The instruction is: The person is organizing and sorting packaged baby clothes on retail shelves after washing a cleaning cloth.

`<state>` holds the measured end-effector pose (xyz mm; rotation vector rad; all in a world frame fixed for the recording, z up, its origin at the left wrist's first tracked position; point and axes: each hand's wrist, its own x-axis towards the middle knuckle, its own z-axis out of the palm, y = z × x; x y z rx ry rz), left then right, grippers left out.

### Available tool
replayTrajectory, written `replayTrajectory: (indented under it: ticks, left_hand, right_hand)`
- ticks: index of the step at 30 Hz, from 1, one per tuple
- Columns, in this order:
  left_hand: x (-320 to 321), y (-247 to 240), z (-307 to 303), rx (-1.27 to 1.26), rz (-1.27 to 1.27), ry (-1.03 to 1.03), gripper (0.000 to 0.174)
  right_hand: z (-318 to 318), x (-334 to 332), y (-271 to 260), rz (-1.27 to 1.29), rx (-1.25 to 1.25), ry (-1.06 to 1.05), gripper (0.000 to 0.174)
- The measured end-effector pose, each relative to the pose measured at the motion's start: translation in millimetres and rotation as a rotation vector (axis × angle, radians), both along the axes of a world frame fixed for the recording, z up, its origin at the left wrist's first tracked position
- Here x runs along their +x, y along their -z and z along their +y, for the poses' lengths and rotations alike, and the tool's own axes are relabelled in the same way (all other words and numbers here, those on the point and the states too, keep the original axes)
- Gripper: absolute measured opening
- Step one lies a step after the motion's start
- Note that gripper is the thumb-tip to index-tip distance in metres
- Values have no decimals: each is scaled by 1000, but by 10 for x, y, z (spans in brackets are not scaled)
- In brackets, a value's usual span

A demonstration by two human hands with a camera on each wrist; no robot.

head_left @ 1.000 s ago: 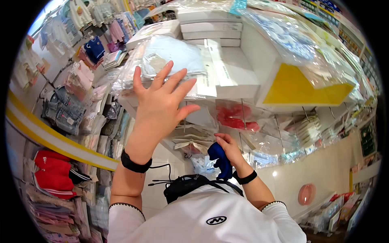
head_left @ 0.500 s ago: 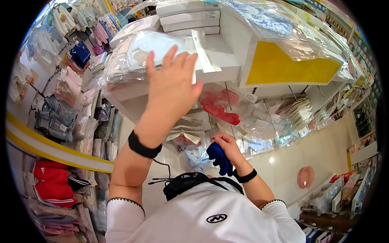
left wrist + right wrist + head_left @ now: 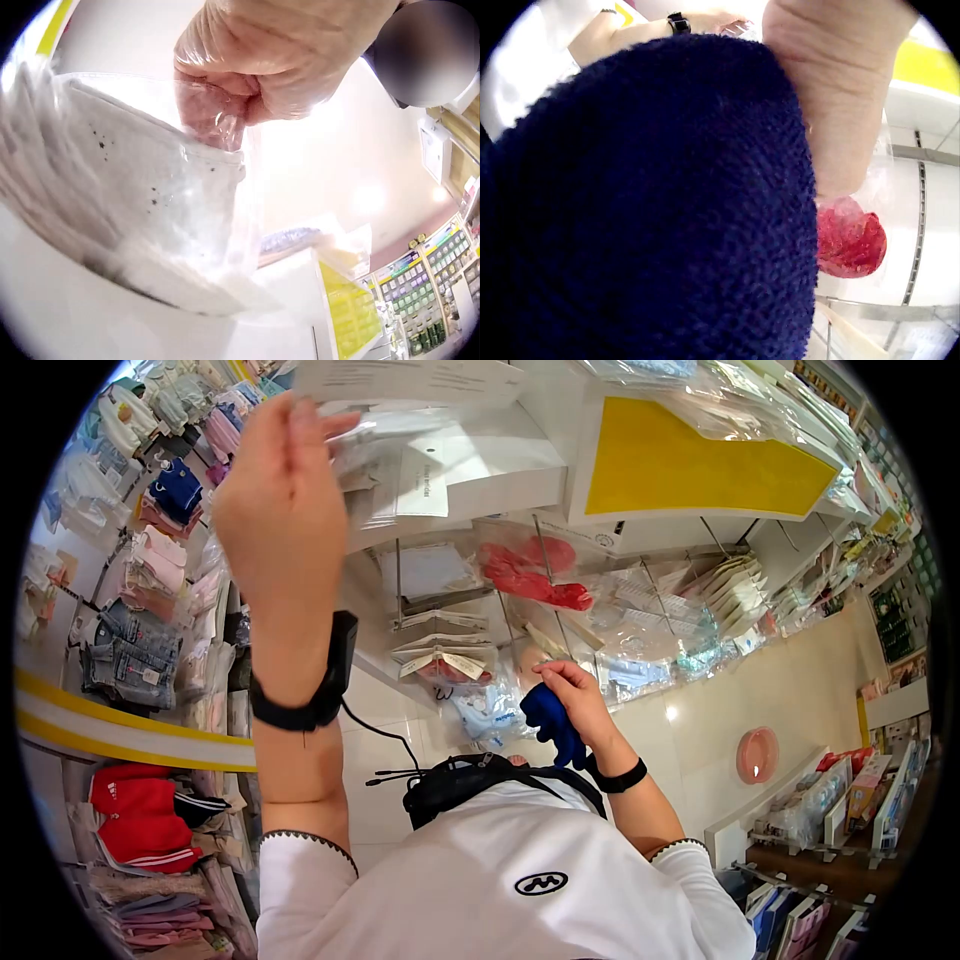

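So, closest to us, our right hand (image 3: 583,705) has its fingers curled on the fuzzy blue cloth (image 3: 548,722). Further out, our left hand (image 3: 285,510) pinches the clear bag (image 3: 251,195) by its edge, way nearer to it than our right. The bag hangs down from those fingers, long axis hard to call. Left wrist view shows pale cloth (image 3: 142,180) with dark stars inside; head view doesn't. Beyond that, there's a yellow panel (image 3: 700,465).

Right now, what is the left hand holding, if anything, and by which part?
The left hand pinches a clear plastic bag with pale, dark-marked cloth inside, by the bag's upper edge in the left wrist view.
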<state>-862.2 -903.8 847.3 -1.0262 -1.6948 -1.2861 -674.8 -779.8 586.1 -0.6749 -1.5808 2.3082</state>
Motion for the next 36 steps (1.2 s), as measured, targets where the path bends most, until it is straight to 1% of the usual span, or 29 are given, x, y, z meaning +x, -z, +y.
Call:
replayTrajectory:
  ticks: [2, 3, 5, 6, 7, 9, 10, 11, 12, 14, 15, 16, 18, 19, 21, 23, 24, 26, 28, 29, 30, 32, 33, 34, 35, 36]
  left_hand:
    - [209, -16, -154, 14, 95, -33, 16]
    - [338, 7, -236, 21, 142, -50, 15]
    - [687, 157, -378, -145, 279, -163, 16]
    - [860, 198, -406, -372, 387, -121, 21]
    - [1005, 305, -441, -528, 399, 34, 27]
    - [1195, 644, -369, -546, 419, 223, 30]
    - [1288, 747, -381, -611, 421, 251, 28]
    - [1350, 832, -405, -676, 422, 279, 27]
    - [1366, 928, -439, -691, 408, 301, 28]
    - [1378, 1097, -501, -728, 375, 362, 32]
    - [1389, 1141, -544, -757, 322, 431, 33]
    - [1402, 1178, -593, -785, 267, 502, 34]
    - [1423, 1268, -684, -820, 109, 666, 35]
    - [1386, 1266, -744, -769, 102, 651, 37]
    - [1202, 1203, -863, -667, 81, 614, 42]
    - [940, 1225, -816, -504, -68, 425, 46]
    - [777, 1330, -765, -479, -392, 597, 47]
    - [499, 1644, -699, -391, -1046, 914, 48]
    - [412, 1788, -776, -655, -1330, 1268, 54]
    - [390, 1831, -794, -799, -1462, 1447, 57]
    - [421, 1851, -824, -935, -1562, 1565, 62]
    - [565, 1855, -838, -930, -1607, 1615, 58]
    - [643, 1850, -835, -925, -1626, 1634, 55]
    - [703, 1922, -840, -943, -1704, 1557, 53]
    - [757, 1976, -847, -883, -1749, 1538, 52]
    - [805, 2025, -856, -824, -1789, 1518, 51]
  right_hand:
    - [-81, 15, -233, 82, 154, 3, 23]
    - [-147, 25, -402, 179, 156, -27, 28]
    - [-299, 80, -796, 372, 157, -83, 38]
    - [-331, 111, -961, 485, 53, -182, 48]
    - [-356, 140, -1093, 597, -52, -281, 57]
    - [-423, 251, -1080, 626, -136, -182, 82]
    - [-456, 307, -1074, 642, -175, -132, 96]
    - [-506, 300, -1124, 656, -119, -64, 99]
    - [-439, 374, -1006, 633, -27, -192, 85]
    - [-441, 457, -971, 444, 30, -204, 75]
    - [-466, 485, -955, 347, 55, -203, 70]
    - [-519, 505, -935, 352, -18, -156, 54]
    - [-506, 596, -953, 237, 2, -207, 51]
    - [-506, 636, -962, 178, 12, -238, 51]
    - [-535, 679, -908, 157, 55, -236, 52]
    - [-463, 857, -870, 78, -15, -355, 58]
    - [-475, 913, -783, 98, -81, -318, 58]
    - [-432, 1010, -691, 62, -154, -344, 55]
    - [-349, 1057, -530, 24, -244, -346, 53]
    - [-324, 1048, -483, 8, -224, -349, 53]
    - [-311, 1041, -454, -10, -209, -351, 53]
    - [-306, 1041, -385, -28, -230, -380, 53]
    - [-299, 1042, -303, -44, -209, -343, 52]
    - [-290, 1030, -197, -56, -185, -308, 52]
    - [-283, 1018, -138, -63, -160, -272, 51]
    - [-280, 1011, -128, -54, -243, -176, 50]
